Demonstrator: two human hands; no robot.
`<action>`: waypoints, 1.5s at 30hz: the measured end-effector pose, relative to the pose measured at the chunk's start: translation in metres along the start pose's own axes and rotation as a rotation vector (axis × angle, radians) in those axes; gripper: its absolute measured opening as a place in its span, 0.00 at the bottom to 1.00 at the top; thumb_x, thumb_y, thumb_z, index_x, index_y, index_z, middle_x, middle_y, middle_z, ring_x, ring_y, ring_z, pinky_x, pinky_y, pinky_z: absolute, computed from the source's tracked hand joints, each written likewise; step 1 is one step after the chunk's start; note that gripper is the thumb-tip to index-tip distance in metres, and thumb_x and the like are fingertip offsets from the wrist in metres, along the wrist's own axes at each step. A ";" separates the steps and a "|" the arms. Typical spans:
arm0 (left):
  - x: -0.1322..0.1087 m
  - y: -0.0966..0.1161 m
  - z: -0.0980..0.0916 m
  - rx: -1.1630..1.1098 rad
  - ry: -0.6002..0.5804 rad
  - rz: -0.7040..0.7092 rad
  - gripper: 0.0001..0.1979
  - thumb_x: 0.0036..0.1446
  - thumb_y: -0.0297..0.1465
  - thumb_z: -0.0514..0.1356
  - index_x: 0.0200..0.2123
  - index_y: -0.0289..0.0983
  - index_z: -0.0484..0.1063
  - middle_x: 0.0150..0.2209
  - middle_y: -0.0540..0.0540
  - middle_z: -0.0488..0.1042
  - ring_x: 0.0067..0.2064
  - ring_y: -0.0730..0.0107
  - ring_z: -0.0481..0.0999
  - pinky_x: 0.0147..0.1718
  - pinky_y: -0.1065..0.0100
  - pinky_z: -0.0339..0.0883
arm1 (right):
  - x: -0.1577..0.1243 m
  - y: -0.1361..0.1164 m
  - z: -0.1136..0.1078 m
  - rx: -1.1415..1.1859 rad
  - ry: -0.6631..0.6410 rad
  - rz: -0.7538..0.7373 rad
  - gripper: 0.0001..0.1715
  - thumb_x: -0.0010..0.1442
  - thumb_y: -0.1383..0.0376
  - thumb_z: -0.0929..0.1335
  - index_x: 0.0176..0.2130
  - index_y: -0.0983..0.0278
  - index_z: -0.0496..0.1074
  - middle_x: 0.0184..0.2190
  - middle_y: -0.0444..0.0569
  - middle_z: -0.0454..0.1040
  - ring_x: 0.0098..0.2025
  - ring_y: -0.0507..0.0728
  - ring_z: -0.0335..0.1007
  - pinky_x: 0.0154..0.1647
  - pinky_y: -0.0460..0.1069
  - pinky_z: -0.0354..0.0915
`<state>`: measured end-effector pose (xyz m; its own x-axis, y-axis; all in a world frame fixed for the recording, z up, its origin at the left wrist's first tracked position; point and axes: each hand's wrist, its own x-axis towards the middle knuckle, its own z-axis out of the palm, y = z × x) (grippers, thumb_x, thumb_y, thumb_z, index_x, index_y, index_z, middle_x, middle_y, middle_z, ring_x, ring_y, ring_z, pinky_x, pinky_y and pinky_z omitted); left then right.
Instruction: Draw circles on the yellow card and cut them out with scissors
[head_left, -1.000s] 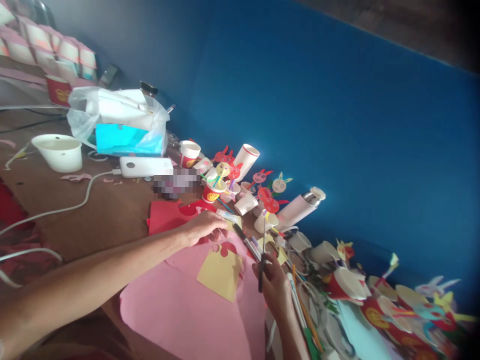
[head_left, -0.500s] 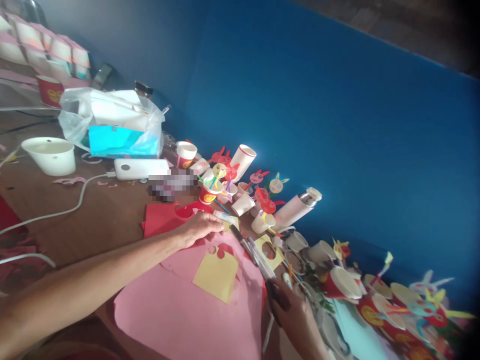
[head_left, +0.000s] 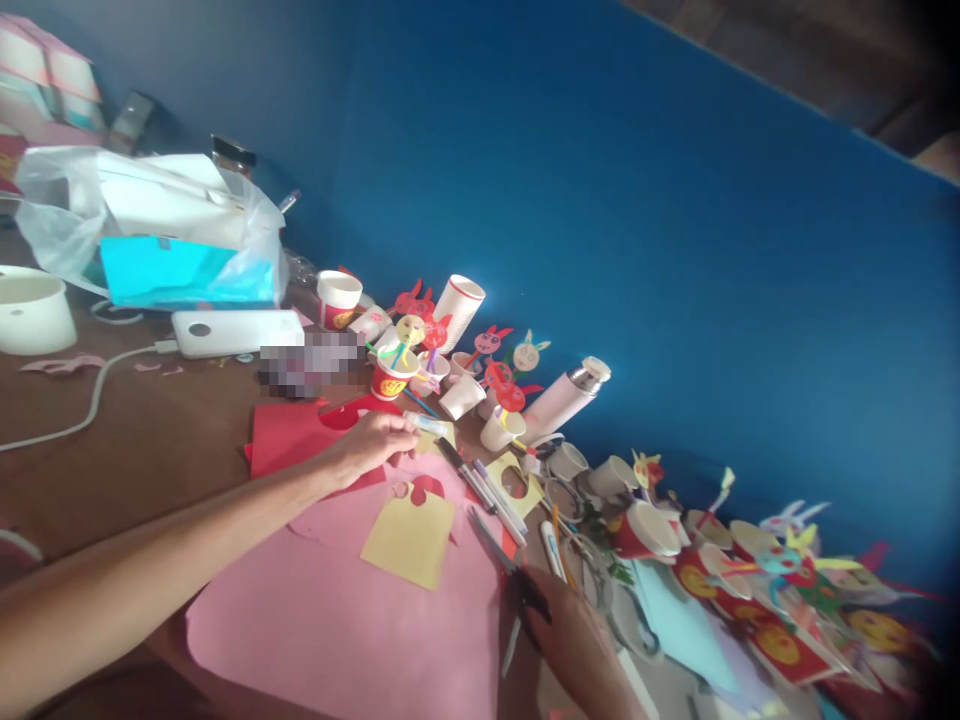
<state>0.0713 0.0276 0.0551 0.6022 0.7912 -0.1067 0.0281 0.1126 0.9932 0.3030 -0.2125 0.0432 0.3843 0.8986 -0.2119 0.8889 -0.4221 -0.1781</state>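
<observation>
My right hand (head_left: 581,640) grips black-handled scissors (head_left: 529,592), their blades pointing up and left over the edge of the pink paper (head_left: 337,610). My left hand (head_left: 379,440) is closed over the top of that paper, beside a red sheet (head_left: 281,435). A small clear tube (head_left: 427,424) lies at its fingertips; I cannot tell whether the fingers hold it or something smaller. Between the hands is a yellow paper (head_left: 409,535) with a notch cut in its top. Several pens (head_left: 499,500) lie above the scissors, near another yellow paper (head_left: 525,490) with a round hole.
Paper cups with rabbit-like paper faces (head_left: 499,430) line the blue wall. A pink flask (head_left: 566,400) leans there. More decorated cups (head_left: 720,580) crowd the right. At left are a white power bank (head_left: 236,333) with a cable, a plastic bag (head_left: 67,215) and a white bowl (head_left: 34,315).
The view has shifted right, so most things appear further left. The scissors have drawn back from the pens toward the pink paper. My left hand keeps its place beside the tube.
</observation>
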 end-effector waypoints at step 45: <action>-0.011 -0.007 -0.007 0.017 -0.106 0.097 0.09 0.45 0.35 0.58 0.25 0.34 0.68 0.23 0.51 0.67 0.22 0.77 0.62 0.23 0.73 0.57 | 0.058 -0.095 0.002 0.858 0.317 -0.087 0.16 0.54 0.58 0.65 0.39 0.65 0.66 0.29 0.48 0.76 0.27 0.55 0.71 0.25 0.46 0.65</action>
<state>0.0586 0.0226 0.0487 0.6833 0.7301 -0.0056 -0.0215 0.0277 0.9994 0.2409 -0.1206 0.0461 0.4877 0.8687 0.0870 0.4767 -0.1814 -0.8602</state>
